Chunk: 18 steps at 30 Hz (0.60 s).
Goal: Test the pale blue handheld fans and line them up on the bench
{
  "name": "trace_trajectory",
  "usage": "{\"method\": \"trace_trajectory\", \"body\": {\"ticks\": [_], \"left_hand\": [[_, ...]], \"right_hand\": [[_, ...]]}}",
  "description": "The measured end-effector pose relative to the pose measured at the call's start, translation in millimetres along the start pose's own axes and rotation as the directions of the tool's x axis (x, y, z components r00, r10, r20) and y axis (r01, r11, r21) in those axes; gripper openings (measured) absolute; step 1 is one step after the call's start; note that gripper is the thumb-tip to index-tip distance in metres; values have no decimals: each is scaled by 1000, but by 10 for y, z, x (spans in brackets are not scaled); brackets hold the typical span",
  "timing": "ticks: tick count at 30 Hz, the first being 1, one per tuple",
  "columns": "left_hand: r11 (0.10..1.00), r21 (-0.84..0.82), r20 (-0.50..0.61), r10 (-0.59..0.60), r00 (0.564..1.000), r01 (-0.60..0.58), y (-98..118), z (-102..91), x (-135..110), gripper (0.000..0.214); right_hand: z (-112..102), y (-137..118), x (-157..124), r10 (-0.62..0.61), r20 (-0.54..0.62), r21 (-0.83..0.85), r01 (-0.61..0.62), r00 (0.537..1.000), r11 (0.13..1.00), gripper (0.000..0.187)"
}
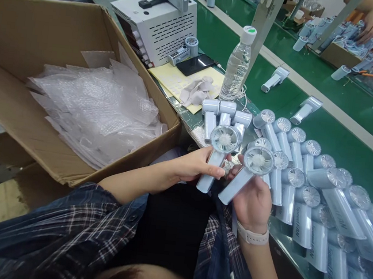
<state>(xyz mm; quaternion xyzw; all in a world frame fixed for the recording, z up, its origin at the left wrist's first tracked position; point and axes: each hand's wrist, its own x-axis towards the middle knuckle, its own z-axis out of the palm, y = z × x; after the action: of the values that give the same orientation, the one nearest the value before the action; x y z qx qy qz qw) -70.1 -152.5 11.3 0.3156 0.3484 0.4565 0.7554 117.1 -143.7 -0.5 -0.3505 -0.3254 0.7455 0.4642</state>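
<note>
My left hand [194,163] is closed round the handle of a pale blue handheld fan [218,154], its round white blade face turned up. Close beside it, my right hand [254,200] grips the handle of a second pale blue fan [249,169], also face up. A pale watch band sits on my right wrist. Both fans are held over my lap at the bench edge, just in front of several more fans [305,183] lying in rows on the bench.
An open cardboard box [16,108] with bubble-wrap bags [93,103] stands at my left. A water bottle [237,65], yellow sheet, phone and white machine [158,23] lie behind. Loose fans rest on the green conveyor [340,138]. Another person's hand [368,25] works at far right.
</note>
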Motion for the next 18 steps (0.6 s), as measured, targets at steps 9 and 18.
{"method": "trace_trajectory", "body": {"ticks": [9,18], "left_hand": [[989,-99,31,114,993,-110,-64,-129,38,38],[991,56,-6,119,993,-118,10,-116,4,67]], "right_hand": [[83,-49,5,22,35,-3,-22,999,1000,39],[-56,-13,11,-104,-115,102,116,988,988,27]]}}
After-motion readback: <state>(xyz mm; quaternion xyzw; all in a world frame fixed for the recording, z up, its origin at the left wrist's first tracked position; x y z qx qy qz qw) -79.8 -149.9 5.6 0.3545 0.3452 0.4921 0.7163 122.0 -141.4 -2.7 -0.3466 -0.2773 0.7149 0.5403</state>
